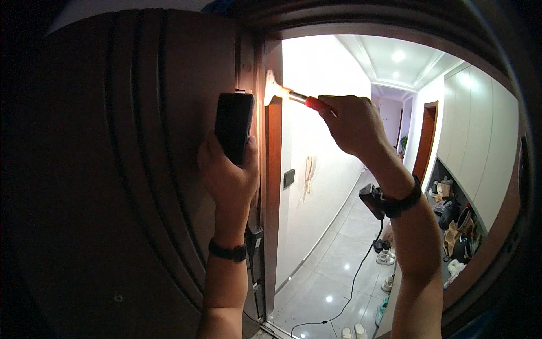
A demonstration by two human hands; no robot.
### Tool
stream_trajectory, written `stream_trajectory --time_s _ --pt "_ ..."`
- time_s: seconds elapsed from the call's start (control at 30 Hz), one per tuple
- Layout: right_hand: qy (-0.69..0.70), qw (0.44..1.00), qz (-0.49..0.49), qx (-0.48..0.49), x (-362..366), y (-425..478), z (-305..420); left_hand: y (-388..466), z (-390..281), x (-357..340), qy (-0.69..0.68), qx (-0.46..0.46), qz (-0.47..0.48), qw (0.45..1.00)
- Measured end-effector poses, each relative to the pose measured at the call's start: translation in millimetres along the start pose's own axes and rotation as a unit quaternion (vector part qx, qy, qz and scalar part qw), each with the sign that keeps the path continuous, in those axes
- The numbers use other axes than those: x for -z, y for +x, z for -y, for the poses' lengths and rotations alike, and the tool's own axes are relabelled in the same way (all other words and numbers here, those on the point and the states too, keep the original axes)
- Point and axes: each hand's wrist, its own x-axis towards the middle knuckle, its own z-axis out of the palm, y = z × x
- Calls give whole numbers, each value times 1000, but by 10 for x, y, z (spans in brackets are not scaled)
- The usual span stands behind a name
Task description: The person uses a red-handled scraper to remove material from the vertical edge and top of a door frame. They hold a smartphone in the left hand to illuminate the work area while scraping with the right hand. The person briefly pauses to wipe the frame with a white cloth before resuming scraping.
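Observation:
My left hand (226, 176) grips a dark smartphone (233, 127) upright beside the hinge-side gap of the brown door. Bright light falls on the frame just past the phone; its source is hidden. In my right hand (353, 120) is a scraper (298, 97) with a red grip, a metal shaft and a wide pale head. That head stands at the brown door frame (273, 140), overlapping its inner edge in the view. Whether it touches the wood, I cannot tell.
The brown door leaf (76, 169) stands at left. Beyond the frame are a white wall with a switch (289, 178) and an intercom handset (310, 168). A cable (353, 279) hangs from a wrist-worn device (371, 200) over the tiled floor (326, 271). Shoes (385, 257) line the right.

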Motion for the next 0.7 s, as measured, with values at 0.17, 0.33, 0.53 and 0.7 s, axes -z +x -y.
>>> stream_trajectory --time_s 0.17,0.33,0.53,0.7 --pt "21 999 -17 17 21 -48 61 56 -20 -23 15 -19 -7 1000" --pt "27 1000 3 2 -38 1 129 75 14 -54 8 -17 -3 1000" --pt "8 1000 17 2 31 4 175 86 5 -43 -9 -2 5 1000" --pt "2 1000 26 2 24 13 148 96 15 -80 14 -18 -10 1000"
